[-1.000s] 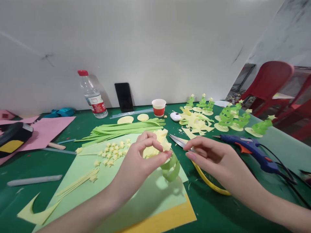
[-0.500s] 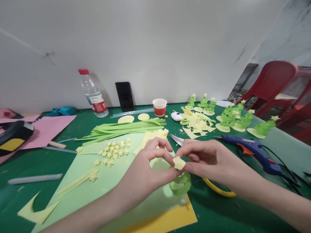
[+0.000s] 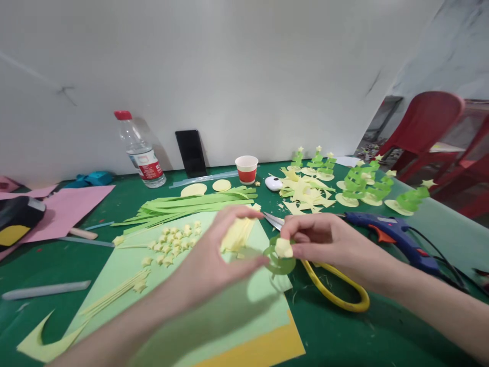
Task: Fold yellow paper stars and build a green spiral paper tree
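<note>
Between thumb and fingertips, my right hand (image 3: 328, 242) pinches a small pale-yellow paper star (image 3: 283, 248). Just behind and below the star hangs a green paper spiral (image 3: 278, 265); I cannot tell whether the two are joined. My left hand (image 3: 217, 255) is slightly blurred, its thumb and index finger spread wide and holding nothing. Its thumb tip comes close to the spiral's left edge. Scissors with a yellow handle (image 3: 336, 300) lie partly under my right hand. Several folded paper stars (image 3: 175, 242) rest on a light green sheet (image 3: 229, 306) to the left.
A blue hot glue gun (image 3: 397, 237) lies at right. Finished green spirals with stars (image 3: 355, 183) stand on yellow discs behind it. Green strips (image 3: 183, 204), a paper cup (image 3: 247, 171), a bottle (image 3: 145, 158), a phone (image 3: 191, 153) and yellow scraps (image 3: 305, 191) line the back.
My left hand has let go of the star and opened, moving left. My right hand keeps the star, slightly higher, and the green spiral has risen with it. The view has shifted slightly.
</note>
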Demonstrator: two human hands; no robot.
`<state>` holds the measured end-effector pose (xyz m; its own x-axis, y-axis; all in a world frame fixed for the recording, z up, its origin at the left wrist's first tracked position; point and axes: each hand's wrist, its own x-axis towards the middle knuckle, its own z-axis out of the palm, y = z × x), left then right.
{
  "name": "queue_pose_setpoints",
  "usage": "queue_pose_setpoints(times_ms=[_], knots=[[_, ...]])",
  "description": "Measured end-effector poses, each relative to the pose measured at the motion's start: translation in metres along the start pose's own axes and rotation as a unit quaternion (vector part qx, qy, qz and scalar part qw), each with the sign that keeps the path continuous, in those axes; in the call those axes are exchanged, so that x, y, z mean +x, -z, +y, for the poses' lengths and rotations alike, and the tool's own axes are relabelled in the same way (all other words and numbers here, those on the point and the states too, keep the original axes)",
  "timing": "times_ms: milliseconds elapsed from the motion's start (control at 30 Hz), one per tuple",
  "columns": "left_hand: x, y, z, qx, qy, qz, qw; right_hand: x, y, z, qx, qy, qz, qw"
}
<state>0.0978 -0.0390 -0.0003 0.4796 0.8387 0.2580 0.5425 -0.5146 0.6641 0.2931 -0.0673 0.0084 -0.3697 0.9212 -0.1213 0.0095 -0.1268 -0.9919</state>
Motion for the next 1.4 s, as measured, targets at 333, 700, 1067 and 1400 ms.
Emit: queue_pose_setpoints(times_ms=[333,700,1067,1400], knots=[[0.132,0.024,-0.114,0.221,0.059,-0.009,0.973,0.013,0.033,-0.006,0.162,-0.031,0.04,0.986],[0.152,0.022,-0.129,0.304,0.057,-0.135,0.941,0.012,0.047,-0.017,0.124,0.029,0.033,0.991],[0.147,0.024,-0.129,0.324,0.084,-0.094,0.937,0.005,0.048,-0.021,0.044,0.101,0.07,0.991],[0.13,0.032,-0.1,0.343,0.005,0.042,0.938,0.006,0.046,-0.019,0.018,0.102,0.095,0.99]])
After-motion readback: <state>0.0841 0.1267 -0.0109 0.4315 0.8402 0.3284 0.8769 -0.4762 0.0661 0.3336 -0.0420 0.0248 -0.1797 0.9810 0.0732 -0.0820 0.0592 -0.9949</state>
